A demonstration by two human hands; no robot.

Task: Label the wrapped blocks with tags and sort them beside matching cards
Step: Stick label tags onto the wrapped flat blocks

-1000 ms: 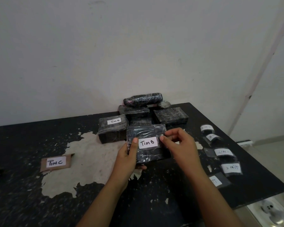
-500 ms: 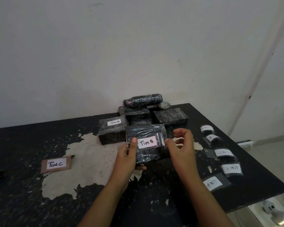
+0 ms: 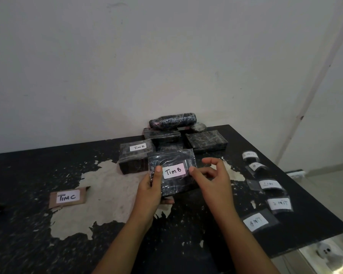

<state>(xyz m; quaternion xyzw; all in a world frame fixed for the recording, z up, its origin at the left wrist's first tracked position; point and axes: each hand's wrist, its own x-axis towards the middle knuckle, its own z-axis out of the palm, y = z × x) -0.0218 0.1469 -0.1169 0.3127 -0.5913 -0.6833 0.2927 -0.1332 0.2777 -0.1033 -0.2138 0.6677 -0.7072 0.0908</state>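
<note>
Right hand now thumb-presses the tag again, fingers loosely spread; left hand still grips the block.

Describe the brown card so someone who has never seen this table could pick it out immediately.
On the black table with its peeled pale patch, look far left of the hands. The brown card lies flat there alone, marked "TIM C"; the other white labels sit on plastic-wrapped blocks or on loose tags along the right edge.

Worn black table: wrapped blocks, card, tags.
</note>
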